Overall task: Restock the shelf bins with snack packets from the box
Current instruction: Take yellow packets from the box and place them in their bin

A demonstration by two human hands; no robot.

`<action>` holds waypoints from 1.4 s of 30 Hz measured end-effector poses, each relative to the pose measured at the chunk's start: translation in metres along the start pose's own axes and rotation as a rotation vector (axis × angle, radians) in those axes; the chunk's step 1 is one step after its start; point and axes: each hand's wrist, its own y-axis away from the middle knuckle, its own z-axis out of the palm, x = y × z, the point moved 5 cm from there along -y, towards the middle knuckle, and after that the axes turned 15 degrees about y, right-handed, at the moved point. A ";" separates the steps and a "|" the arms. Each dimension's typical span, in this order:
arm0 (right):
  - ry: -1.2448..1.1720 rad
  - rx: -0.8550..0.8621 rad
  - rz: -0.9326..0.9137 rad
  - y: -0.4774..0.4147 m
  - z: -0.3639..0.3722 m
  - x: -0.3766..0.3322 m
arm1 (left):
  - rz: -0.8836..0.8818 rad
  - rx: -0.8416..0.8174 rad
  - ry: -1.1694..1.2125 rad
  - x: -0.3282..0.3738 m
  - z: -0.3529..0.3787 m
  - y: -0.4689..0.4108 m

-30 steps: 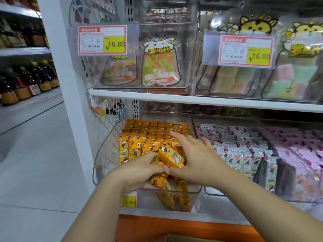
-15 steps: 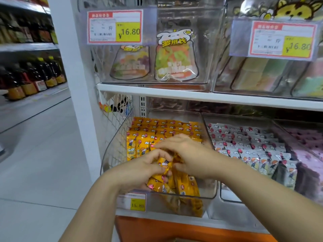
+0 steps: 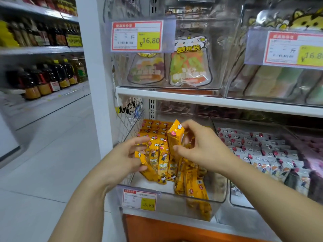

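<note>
Head view, lower shelf level. The right hand (image 3: 201,147) pinches one yellow foil snack packet with a cartoon print (image 3: 175,137) between thumb and curled fingers, holding it upright and slightly tilted above the clear plastic shelf bin (image 3: 174,195). From my remote station I read this as a firm grip on that single packet.

The left hand (image 3: 125,158) reaches into the bin's left side with its fingers spread and loosely bent against the standing row of matching yellow packets (image 3: 162,161). I cannot tell whether it clasps the outermost one or only steadies it.

More yellow packets lie flat in rows at the back of the bin (image 3: 153,126), and several have toppled into its front right corner (image 3: 194,186).

A white and yellow price label reading 15.80 (image 3: 139,199) hangs on the bin's front wall. The adjoining clear bin holds grey-white packets (image 3: 262,151). Above the white shelf board (image 3: 209,100), transparent candy pouches (image 3: 190,67) stand behind a 16.80 tag (image 3: 136,36). Dark bottles (image 3: 43,79) line the far aisle at left.
</note>
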 end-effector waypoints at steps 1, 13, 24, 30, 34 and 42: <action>-0.054 -0.018 0.009 0.000 0.004 -0.004 | 0.012 0.019 0.020 0.000 0.000 0.000; -0.160 -0.431 -0.046 0.003 0.035 -0.013 | 0.207 -0.017 -0.091 0.019 0.019 0.010; -0.358 -0.220 0.082 0.003 0.038 -0.010 | 0.384 0.034 -0.067 0.024 0.019 0.016; -0.421 -0.105 0.053 -0.014 0.038 -0.020 | 0.480 0.219 -0.210 0.026 0.012 0.014; -0.320 -0.132 0.013 -0.030 0.041 -0.030 | 0.565 0.334 -0.289 0.032 0.008 0.017; -0.341 -0.253 0.008 -0.042 0.039 -0.021 | 0.683 0.489 -0.437 0.030 0.010 0.020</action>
